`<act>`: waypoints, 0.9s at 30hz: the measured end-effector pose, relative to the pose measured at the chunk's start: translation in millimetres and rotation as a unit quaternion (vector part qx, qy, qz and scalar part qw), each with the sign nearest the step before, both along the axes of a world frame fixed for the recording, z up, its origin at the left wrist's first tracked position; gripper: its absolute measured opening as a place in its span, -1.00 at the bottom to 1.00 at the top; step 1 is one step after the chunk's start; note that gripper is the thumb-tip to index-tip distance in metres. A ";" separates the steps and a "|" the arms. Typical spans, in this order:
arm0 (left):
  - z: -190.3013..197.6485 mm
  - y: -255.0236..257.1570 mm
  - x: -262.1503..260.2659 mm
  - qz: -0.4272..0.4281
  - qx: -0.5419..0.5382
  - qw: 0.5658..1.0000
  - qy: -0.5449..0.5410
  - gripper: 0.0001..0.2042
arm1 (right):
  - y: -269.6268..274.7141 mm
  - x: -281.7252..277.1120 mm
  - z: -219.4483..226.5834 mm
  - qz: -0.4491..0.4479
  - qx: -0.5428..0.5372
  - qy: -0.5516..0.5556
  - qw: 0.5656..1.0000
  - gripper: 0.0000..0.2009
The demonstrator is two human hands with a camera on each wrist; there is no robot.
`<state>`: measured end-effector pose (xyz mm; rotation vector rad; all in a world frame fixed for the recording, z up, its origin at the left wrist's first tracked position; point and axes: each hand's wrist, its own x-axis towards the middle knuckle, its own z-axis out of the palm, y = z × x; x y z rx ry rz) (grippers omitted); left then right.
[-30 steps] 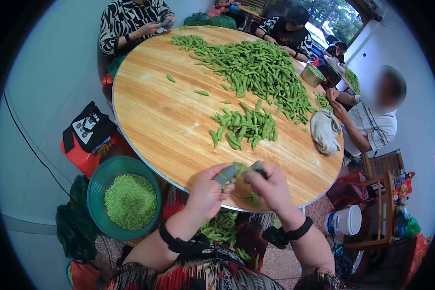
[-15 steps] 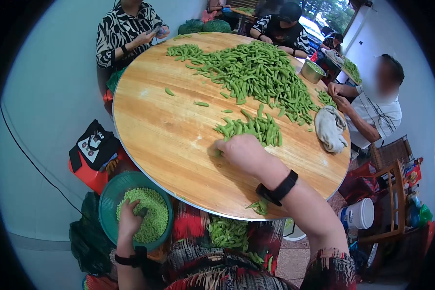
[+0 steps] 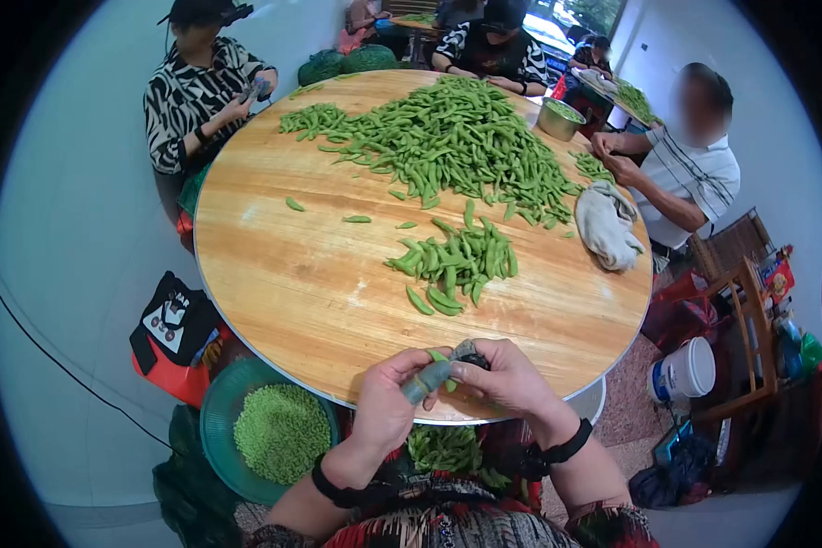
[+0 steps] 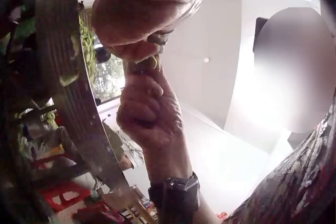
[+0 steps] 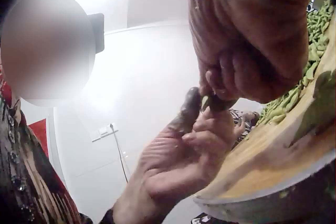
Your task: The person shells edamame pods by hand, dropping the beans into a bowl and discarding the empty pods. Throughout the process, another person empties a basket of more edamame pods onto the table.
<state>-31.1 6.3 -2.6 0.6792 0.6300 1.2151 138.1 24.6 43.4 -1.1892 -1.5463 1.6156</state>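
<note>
Head view: left hand and right hand each grip closed, pinching one green pod.

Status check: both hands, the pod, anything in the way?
Left hand and right hand share a grip on one green pod at the table edge. Small pod pile beyond. Nothing in the way.

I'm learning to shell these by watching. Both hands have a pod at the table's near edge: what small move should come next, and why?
Probably split the pod open with the thumbs. The left hand and right hand both pinch it between fingertips at the table edge, and it looks unopened. The green basket of shelled beans sits below on the left, ready to receive them.
</note>
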 end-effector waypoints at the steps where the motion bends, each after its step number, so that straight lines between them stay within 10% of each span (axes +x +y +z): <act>1: -1.8 -0.4 2.8 -0.004 -0.003 0.998 -0.063 -0.81 | -3.3 0.8 -0.4 -0.005 -0.002 0.005 1.000 -0.77; 13: 13.4 -12.1 15.5 0.084 -0.038 0.996 0.003 -0.86 | -25.4 8.1 -7.0 0.044 -0.198 0.175 0.964 -0.76; 20: 6.4 -16.2 25.3 -0.020 -0.051 0.996 -0.072 -0.88 | -34.9 24.4 -13.3 0.012 -0.272 0.247 0.930 -0.81; 23: 16.8 -16.7 41.8 -0.010 -0.016 0.999 0.031 -0.90 | -35.9 32.9 -20.8 0.009 -0.152 0.134 0.979 -0.81; 25: 20.8 -18.7 49.7 0.031 0.029 0.988 0.151 -0.90 | -34.3 36.3 -28.1 -0.037 0.145 -0.060 0.987 -0.81; 27: 20.8 -18.5 54.4 0.022 0.027 0.983 0.181 -0.85 | -33.9 35.4 -25.4 -0.061 0.132 -0.049 0.988 -0.82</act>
